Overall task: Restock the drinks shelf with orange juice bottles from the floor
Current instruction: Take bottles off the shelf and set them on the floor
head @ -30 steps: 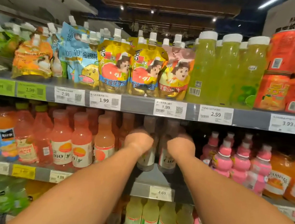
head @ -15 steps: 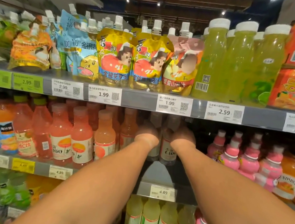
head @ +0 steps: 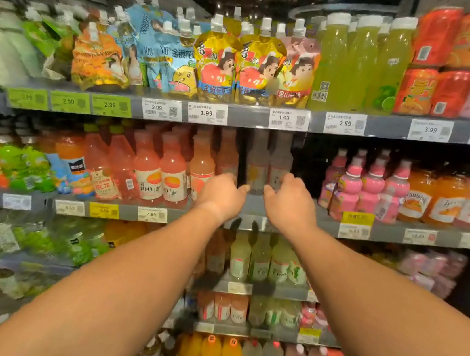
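Reaching toward the middle shelf (head: 253, 207), we hold our left hand (head: 222, 195) and right hand (head: 289, 202) apart, fingers loosely spread and gripping nothing. Two pale bottles (head: 269, 164) stand just beyond our fingertips, between both hands. Pink-orange bottles (head: 162, 167) crowd left of the left fingers; pink bottles (head: 371, 185) stand right of the right ones. Orange juice bottles (head: 210, 355) sit far below.

Both forearms are bare to the hands (head: 258, 199), with no sleeves, watch or rings showing.
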Demonstrator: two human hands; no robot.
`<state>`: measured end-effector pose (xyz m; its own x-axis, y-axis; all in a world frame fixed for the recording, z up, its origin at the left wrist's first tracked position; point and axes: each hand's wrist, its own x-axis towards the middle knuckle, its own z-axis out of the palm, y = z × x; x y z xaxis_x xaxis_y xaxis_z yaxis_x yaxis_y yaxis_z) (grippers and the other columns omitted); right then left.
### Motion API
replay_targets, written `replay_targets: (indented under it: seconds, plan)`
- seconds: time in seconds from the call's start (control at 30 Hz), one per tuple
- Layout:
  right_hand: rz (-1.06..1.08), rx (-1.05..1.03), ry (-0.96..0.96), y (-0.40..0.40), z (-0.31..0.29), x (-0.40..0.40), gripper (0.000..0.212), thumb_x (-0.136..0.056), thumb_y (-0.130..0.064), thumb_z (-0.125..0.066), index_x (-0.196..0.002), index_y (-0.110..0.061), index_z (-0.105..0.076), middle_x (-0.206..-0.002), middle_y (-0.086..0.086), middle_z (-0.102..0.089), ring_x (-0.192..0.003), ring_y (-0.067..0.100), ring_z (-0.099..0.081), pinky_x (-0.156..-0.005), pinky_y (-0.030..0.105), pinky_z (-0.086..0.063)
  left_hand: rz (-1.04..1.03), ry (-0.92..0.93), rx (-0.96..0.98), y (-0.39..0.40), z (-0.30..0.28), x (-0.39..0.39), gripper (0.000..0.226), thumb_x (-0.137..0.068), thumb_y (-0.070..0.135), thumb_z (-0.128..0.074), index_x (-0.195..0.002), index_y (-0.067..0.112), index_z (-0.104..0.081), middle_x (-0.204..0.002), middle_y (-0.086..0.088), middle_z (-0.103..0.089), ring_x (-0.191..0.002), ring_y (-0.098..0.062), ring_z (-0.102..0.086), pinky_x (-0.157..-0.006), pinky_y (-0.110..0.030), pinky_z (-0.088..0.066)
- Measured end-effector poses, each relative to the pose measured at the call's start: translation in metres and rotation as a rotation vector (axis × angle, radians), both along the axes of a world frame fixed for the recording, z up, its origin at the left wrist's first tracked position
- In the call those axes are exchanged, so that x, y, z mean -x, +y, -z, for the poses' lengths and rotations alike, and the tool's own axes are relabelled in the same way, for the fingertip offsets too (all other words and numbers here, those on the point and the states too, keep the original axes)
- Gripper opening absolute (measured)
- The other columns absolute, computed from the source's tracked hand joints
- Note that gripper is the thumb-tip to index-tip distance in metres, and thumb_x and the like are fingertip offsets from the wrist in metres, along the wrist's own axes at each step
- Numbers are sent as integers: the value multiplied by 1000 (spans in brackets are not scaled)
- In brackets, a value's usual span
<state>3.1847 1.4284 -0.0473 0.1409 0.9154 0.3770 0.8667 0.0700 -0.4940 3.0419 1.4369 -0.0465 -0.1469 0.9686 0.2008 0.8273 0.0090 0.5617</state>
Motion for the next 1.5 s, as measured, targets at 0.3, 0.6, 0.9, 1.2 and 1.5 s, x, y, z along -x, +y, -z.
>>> replay_targets:
  seconds: [0.3,0.6,0.9,1.2,1.5]
  plan:
    - [-60,319,44,-147,138,56,31,-93,-37,-49,-105,-9,-53,-109,16,-58,-102,37,-58,-81,41,-48,-27,89,348,-134,146,81,47,-93,53,-48,-118,16,-62,-108,-11,-69,-102,-33,-63,-81,-35,-50]
    - [-76,694,31,-202,266,63,20,-92,-31,-47,-104,-15,-51,-102,8,-59,-87,27,-57,-76,35,-50,-117,26,624,-197,281,111,43,-94,47,-48,-120,14,-60,-123,-12,-62,-110,-32,-58,-86,-36,-48]
    - [-122,801,-31,-157,492,59,39,-94,-42,-48,-125,-18,-49,-122,7,-55,-106,29,-57,-78,36,-48,-222,-142,680,-186,516,115,29,-91,44,-56,-114,26,-62,-113,-5,-66,-102,-30,-60,-77,-29,-45]
    - [-129,766,126,-99,836,95,49,-89,-48,-59,-127,-18,-48,-121,10,-57,-106,31,-57,-76,36,-45,-390,-262,669,-129,845,136,76,-83,49,-64,-146,18,-37,-145,-10,-45,-131,-31,-45,-103,-40,-40]
    - [-50,711,329,-45,996,121,32,-71,-21,-74,-85,-24,-45,-86,5,-57,-78,28,-57,-64,37,-49,-408,-318,606,-84,1009,135,61,-58,47,-81,-112,34,-57,-106,6,-68,-100,-22,-65,-85,-39,-54]
